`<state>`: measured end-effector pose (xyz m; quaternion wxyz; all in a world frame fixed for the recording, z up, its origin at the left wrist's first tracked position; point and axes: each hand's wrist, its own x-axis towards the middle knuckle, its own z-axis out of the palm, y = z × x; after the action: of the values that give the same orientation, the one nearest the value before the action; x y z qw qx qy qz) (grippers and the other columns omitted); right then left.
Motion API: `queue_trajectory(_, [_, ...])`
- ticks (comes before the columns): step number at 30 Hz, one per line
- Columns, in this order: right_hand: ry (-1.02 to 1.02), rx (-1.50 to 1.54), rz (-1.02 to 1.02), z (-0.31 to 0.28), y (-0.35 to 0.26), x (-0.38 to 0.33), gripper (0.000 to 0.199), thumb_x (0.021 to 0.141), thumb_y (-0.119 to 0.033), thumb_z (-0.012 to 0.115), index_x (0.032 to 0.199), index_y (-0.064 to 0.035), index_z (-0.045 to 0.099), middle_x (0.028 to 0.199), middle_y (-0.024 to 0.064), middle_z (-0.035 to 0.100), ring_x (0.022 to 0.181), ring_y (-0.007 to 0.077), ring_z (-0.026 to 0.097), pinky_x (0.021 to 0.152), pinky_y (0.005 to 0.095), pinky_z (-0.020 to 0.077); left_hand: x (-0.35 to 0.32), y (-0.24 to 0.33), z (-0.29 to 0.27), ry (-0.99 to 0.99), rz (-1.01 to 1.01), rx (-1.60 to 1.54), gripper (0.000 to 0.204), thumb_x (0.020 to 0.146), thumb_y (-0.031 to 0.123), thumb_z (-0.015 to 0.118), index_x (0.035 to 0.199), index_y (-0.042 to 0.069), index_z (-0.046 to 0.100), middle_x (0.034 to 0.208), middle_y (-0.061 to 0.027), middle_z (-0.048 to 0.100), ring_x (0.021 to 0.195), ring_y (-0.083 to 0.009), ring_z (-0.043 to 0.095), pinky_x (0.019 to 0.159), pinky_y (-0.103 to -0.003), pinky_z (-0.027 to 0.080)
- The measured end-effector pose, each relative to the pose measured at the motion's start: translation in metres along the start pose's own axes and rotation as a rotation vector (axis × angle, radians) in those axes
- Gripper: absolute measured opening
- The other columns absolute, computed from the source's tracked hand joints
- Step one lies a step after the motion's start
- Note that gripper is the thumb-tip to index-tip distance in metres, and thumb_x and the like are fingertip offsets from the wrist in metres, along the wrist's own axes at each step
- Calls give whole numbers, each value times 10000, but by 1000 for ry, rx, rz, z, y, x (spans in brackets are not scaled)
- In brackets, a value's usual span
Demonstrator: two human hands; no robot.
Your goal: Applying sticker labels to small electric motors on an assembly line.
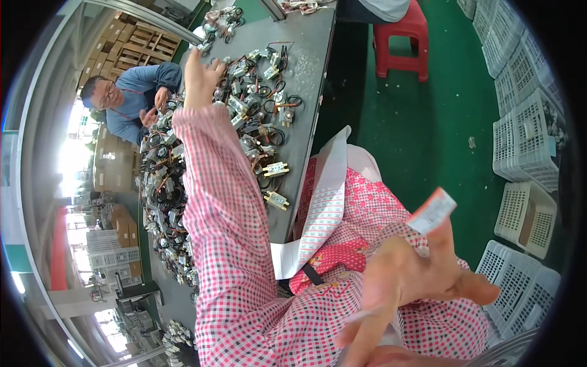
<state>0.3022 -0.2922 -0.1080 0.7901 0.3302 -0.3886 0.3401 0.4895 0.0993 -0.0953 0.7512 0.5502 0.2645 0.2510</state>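
My left hand (202,76) stretches out over the far part of the grey table (315,52), its fingers apart and nothing visible in them. Below and around it lies a heap of small silver metal parts with black coiled wires (238,110). My right hand (422,275) is raised over my lap with its fingers spread. A small white label with an orange edge (433,214) clings to one of its fingertips. Across my lap, against the table edge, rests a bent sheet with rows of printed labels (321,220). Two pale metal parts (277,200) lie near that edge.
Across the table a person in blue (131,92) has both hands at the heap. A red stool (400,40) with someone seated stands ahead on the green floor. White plastic crates (523,144) line the right side. A metal frame post (273,9) rises from the table.
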Motion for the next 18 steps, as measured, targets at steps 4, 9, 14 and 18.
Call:
queue_trajectory(4, [104, 14, -117, 12, -2, -7, 905, 869, -407, 523, 1374, -348, -226, 1389, 351, -83, 1214, 644, 116, 994, 677, 138, 22, -45, -26, -172, 249, 1205, 505, 840, 290, 560, 1236, 0, 438, 1213, -183, 508, 1129, -286, 482, 909, -377, 413])
queue_trajectory(9, [9, -5, -192, 12, -2, -7, 966, 837, -393, 580, 1383, -334, -215, 1387, 360, -60, 1187, 612, 222, 989, 602, 239, -95, -125, 10, -609, 964, 1358, 298, 786, 146, 587, 1051, 13, 556, 1106, -189, 542, 1072, -326, 496, 925, -413, 381])
queue_trajectory(14, [-22, -243, -124, 26, -5, -12, 984, 838, -403, 580, 1383, -273, -228, 1390, 354, -14, 1102, 508, 391, 903, 515, 366, -122, -147, -3, -618, 808, 1672, 370, 797, 165, 588, 1141, 49, 516, 1208, -166, 489, 1144, -348, 431, 934, -444, 380])
queue_trajectory(18, [-93, -433, -41, 30, -2, -12, 1002, 838, -412, 580, 1384, -224, -239, 1392, 349, 22, 1035, 425, 526, 835, 446, 468, -108, -179, -39, -337, 1025, 1858, 506, 770, 132, 579, 1253, 102, 431, 1293, -183, 410, 1201, -352, 381, 922, -460, 395])
